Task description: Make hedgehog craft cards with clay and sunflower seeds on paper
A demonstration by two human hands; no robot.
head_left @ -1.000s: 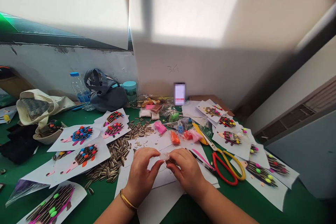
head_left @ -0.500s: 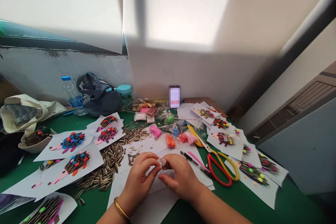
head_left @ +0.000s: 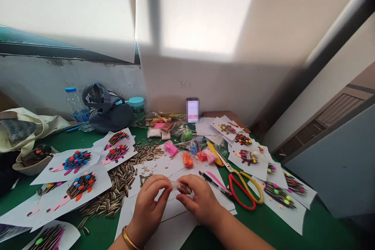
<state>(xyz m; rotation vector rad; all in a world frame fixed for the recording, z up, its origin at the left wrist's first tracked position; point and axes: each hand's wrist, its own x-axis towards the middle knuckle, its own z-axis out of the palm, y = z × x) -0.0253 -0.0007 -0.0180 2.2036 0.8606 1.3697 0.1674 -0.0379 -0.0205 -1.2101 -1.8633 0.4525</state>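
Observation:
My left hand point(head_left: 149, 199) and my right hand point(head_left: 196, 199) meet over white paper sheets point(head_left: 140, 218), pinching a small transparent plastic packet point(head_left: 179, 186) between their fingertips. Something brown shows inside its right end, too small to identify. A gold bangle point(head_left: 128, 237) circles my left wrist. A heap of striped sunflower seeds point(head_left: 113, 193) lies just left of my left hand. To the right of my right hand rest a black pen point(head_left: 209, 179) and red-and-yellow-handled scissors point(head_left: 243, 191).
Seed-and-bead hedgehog cards point(head_left: 80, 185) spread across the green table point(head_left: 322, 226). Clay packets point(head_left: 187, 160) lie beyond my hands. A water bottle point(head_left: 77, 107), grey bag point(head_left: 107, 109), teal-lidded jar point(head_left: 136, 107), upright phone point(head_left: 192, 110) and cloth tote point(head_left: 20, 129) stand along the back.
The whole scene has shifted slightly left and down in view. My hands have stayed together on the packet, and its brown contents now show more plainly at the right end.

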